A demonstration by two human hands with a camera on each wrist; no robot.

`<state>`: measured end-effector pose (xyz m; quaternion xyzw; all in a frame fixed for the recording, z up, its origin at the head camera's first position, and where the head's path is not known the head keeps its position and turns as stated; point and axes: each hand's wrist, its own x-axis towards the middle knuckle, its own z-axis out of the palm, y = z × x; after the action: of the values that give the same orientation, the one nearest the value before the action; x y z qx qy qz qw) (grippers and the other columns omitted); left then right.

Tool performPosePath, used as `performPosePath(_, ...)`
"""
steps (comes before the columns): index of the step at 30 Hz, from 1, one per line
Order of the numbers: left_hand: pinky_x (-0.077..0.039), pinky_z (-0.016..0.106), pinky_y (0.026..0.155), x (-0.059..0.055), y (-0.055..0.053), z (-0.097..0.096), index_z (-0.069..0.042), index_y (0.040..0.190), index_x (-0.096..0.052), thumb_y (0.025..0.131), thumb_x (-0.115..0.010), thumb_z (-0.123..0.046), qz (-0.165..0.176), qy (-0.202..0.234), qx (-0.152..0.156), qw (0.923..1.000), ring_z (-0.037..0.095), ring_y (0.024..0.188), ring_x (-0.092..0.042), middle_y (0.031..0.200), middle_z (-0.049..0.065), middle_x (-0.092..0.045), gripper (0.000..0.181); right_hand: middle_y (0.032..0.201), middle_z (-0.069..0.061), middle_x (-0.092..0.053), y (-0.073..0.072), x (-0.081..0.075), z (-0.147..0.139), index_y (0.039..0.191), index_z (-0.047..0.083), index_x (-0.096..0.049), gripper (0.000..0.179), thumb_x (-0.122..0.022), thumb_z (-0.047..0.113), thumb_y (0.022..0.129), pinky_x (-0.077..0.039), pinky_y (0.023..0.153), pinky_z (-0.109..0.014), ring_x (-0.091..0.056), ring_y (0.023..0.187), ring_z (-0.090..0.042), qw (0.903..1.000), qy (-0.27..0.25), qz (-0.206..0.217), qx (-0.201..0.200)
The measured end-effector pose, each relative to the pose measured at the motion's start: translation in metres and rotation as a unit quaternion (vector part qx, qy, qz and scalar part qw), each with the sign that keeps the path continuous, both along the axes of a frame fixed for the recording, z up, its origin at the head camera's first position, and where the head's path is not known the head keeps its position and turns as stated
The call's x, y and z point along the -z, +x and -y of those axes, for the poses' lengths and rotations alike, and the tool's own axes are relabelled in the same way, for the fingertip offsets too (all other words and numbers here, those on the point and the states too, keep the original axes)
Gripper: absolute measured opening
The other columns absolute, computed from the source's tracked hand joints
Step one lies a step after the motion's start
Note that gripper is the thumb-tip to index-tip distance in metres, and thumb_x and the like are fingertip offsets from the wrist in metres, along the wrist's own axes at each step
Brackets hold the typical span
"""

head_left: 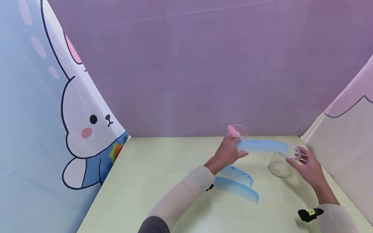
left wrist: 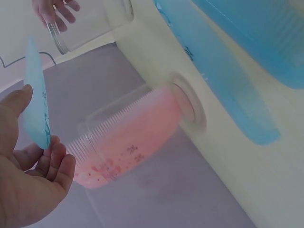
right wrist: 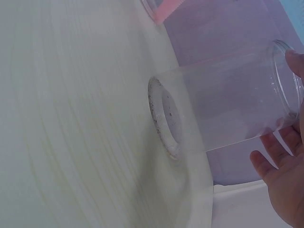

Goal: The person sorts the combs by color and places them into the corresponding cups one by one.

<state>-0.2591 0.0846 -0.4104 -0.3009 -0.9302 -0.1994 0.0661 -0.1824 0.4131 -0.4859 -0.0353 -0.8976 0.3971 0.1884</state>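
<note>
The left hand (head_left: 228, 151) pinches 1 end of a blue comb (head_left: 260, 146), thumb and fingers clamped on its edges, and holds it roughly level above the table (head_left: 140, 194). The comb's free end is over or close beside the mouth of a clear jar (head_left: 274, 165); in the head view the 2 overlap, but I cannot tell if they touch. The right hand (head_left: 310, 166) grips that jar at the rim, thumb and fingers set round it. No comb shows inside, and I cannot tell whether the base sits flat.

The step in hand looks like bringing the comb to the jar while the right hand steadies it. The next move seems to call for tipping the free end down, lining it up with the mouth and lowering it in before the left fingers part. The far jar (head_left: 244, 131), with a pink comb (head_left: 233, 131) leaning in it, supports that reading; 2 spare combs (head_left: 237, 189) lie near each other, partly hidden by the left arm
</note>
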Motion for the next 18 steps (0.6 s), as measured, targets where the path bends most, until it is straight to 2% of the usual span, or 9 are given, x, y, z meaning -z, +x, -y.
performPosePath(11,-0.052,0.021,0.098,-0.006,0.003,-0.021,-0.02,0.139,-0.06,0.091,-0.071,-0.053,0.005,0.021,-0.026,0.9994,0.011,0.118,-0.057,0.131,-0.004,-0.063,0.06,0.133,-0.027,-0.049,-0.004,-0.003,0.0,0.15,-0.007,-0.036,0.076,-0.075,0.028,0.093,-0.039,0.073,0.0,-0.034,0.095,0.025,1.0,-0.005,0.004,-0.001)
performPosePath(18,-0.053,0.018,0.093,-0.009,0.004,-0.031,-0.02,0.139,-0.058,0.09,-0.073,-0.052,0.014,0.042,-0.043,0.9981,0.01,0.114,-0.057,0.133,-0.004,-0.06,0.06,0.129,-0.025,-0.049,-0.006,-0.004,-0.002,0.148,-0.006,-0.039,0.074,-0.076,0.026,0.093,-0.039,0.074,0.001,-0.036,0.095,0.025,1.0,0.002,0.001,0.004)
